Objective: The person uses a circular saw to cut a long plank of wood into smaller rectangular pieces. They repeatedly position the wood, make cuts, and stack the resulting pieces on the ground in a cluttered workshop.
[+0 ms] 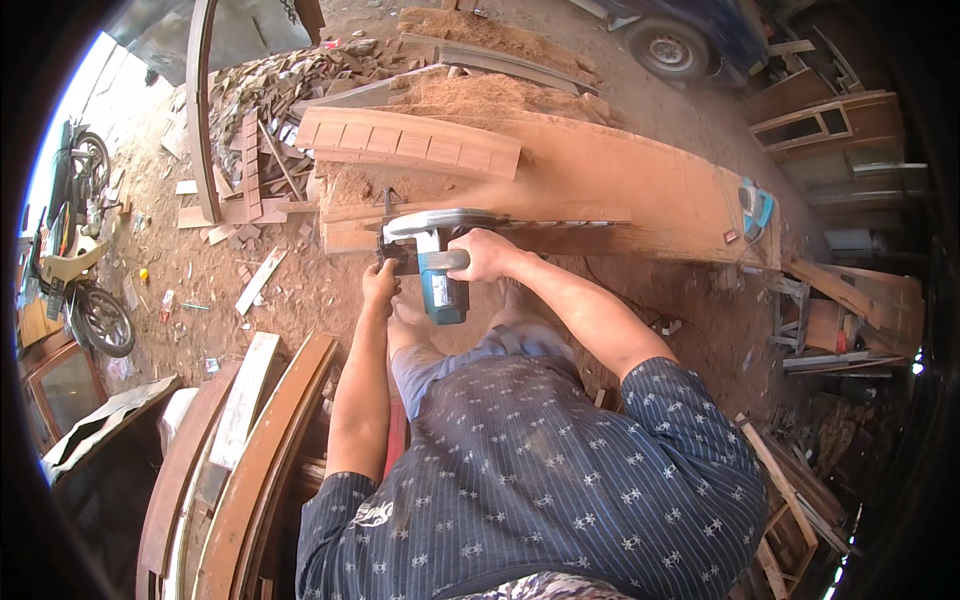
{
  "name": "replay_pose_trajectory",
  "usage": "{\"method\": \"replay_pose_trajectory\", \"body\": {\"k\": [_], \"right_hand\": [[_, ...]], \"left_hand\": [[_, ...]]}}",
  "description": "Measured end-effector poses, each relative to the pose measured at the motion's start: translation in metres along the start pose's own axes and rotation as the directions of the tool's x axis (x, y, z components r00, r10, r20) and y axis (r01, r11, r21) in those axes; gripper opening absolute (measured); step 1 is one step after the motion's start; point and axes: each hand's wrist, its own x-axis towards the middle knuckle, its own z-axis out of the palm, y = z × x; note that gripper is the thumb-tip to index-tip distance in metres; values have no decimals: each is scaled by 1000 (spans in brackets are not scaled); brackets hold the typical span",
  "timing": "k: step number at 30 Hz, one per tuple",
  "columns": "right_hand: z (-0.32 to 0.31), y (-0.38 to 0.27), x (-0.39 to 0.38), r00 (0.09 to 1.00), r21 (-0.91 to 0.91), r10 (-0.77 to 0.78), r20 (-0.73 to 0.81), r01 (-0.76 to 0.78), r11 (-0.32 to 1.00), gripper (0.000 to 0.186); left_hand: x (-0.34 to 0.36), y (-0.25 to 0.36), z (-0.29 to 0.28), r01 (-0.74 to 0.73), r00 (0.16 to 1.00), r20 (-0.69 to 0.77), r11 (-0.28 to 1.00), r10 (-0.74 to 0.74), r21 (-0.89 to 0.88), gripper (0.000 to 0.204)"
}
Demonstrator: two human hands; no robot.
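A circular saw [443, 285] with a teal motor housing and pale metal guard sits at the near edge of a long wooden plank [680, 190]. My right hand [482, 255] is wrapped round the saw's handle. Closed on a dark part at the saw's left side is my left hand [380, 283]. A straight dark line, like a cut, runs in the plank to the right of the saw. The blade's lower part is hidden. Beyond the saw lies a flat board [410, 142] with several crosswise slots.
Sawdust [500, 95] covers the work surface. A teal power tool [757, 208] rests at the plank's right end. Offcuts [320, 85] are heaped at the far left. Long boards [255, 450] lean at the near left. A motorbike [85, 240] stands left; a vehicle wheel [668, 50] shows far right.
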Motion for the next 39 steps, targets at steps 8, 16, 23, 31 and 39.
{"method": "replay_pose_trajectory", "body": {"k": [8, 16, 23, 31, 39], "right_hand": [[11, -1, 15, 996, 7, -75, -40, 75, 997, 32], [16, -16, 32, 1000, -20, -21, -1, 21, 1000, 34], [33, -40, 61, 997, -2, -83, -1, 83, 997, 36], [41, -71, 67, 988, 50, -138, -73, 141, 989, 42], [-125, -50, -70, 972, 154, -44, -229, 80, 985, 45]], "left_hand": [[0, 11, -11, 3, 999, -44, 1000, -3, -2, 34], [17, 7, -35, 9, 999, -48, 1000, -9, -9, 33], [23, 22, -74, 28, 998, -51, 999, -30, -41, 30], [-5, 50, -118, -65, 993, -102, 997, 60, -41, 24], [-122, 95, 11, -319, 920, 170, 926, 353, -201, 51]]}}
